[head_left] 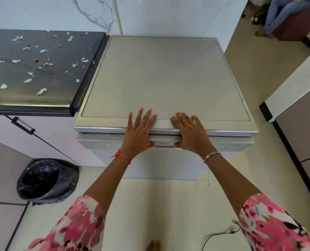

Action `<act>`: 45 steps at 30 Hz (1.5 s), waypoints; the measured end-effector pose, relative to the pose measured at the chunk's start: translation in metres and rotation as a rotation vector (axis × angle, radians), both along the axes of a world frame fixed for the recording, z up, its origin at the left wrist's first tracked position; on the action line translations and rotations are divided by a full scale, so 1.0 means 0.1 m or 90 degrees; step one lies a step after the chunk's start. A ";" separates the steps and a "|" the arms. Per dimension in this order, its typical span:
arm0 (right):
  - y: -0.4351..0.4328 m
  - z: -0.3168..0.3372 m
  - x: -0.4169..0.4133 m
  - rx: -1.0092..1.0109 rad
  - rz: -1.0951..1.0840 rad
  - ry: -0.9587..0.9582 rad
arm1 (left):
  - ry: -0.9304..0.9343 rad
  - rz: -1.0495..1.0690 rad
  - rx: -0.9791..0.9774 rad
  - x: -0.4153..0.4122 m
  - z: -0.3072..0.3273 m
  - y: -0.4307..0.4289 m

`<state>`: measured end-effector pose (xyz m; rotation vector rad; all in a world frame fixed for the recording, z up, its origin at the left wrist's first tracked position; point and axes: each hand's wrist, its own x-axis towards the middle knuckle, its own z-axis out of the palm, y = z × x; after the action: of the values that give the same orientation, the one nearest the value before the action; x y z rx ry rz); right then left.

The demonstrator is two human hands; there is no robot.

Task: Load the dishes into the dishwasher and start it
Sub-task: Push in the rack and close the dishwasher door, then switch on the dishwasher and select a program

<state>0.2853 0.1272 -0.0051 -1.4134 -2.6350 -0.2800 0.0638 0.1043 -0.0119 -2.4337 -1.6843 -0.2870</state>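
Head view has us looking down on the dishwasher [166, 78], a silver freestanding unit filling the centre of the frame beside a dark surface [32, 73] strewn with scraps at the upper left. Our left hand [138, 131] and right hand [191, 132] lie spread flat across its front top edge, fingers wide, thumbs hooked under at the door handle [164, 142], gripping nothing loose. The door looks shut or nearly so, though the angle hides the seam. No dishes show anywhere, so we judge loading either finished or not begun; starting the machine remains. Its lid is bare and matte.
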 end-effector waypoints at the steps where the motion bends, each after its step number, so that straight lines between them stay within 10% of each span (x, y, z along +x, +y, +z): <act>1: 0.04 0.01 0.02 -0.008 0.006 -0.008 | 0.024 -0.003 -0.006 -0.01 -0.02 0.04; 18: 0.08 -0.04 0.00 -0.007 -0.026 0.065 | -0.081 0.010 0.056 0.03 -0.11 0.07; 25: 0.14 0.36 -0.10 -0.253 -0.117 0.427 | -0.340 0.050 -0.162 -0.06 0.37 0.21; 45: 2.83 1.27 -1.40 -0.256 -0.086 0.289 | -0.335 0.193 -0.234 -1.35 0.95 2.64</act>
<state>0.1453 0.4103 0.1219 -1.5389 -2.2971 0.5273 -0.0710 0.3682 0.0828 -2.4280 -2.4907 -0.6722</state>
